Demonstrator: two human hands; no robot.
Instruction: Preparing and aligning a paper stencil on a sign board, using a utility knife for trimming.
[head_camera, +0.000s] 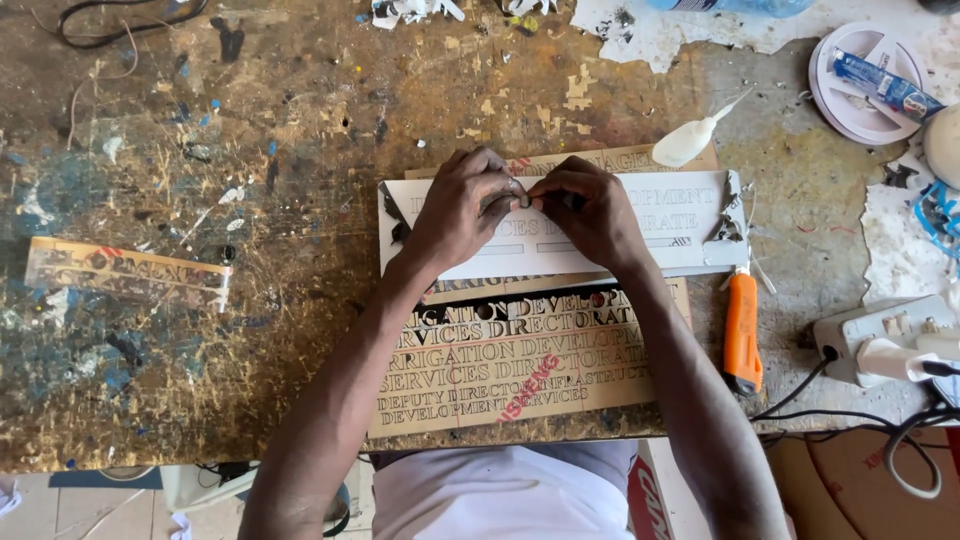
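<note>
Here, left hand (462, 205) and right hand (590, 208) both pinched shut on one tiny cut letter piece (523, 199), pressed against white sign panel (640, 225) atop laser-cut board (520, 365) on paint-stained surface (230, 330). Likely risks: crooked seating from drifting fingertips; piece slipping; glue bottle (690, 140) or orange knife (742, 335) knocked by an elbow.

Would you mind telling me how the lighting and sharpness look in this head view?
Head view: even daylight, soft shadows; the white plate under the left hand and right hand is bright, its lettering faint; the fingers are slightly blurred; edges bow a little.
</note>
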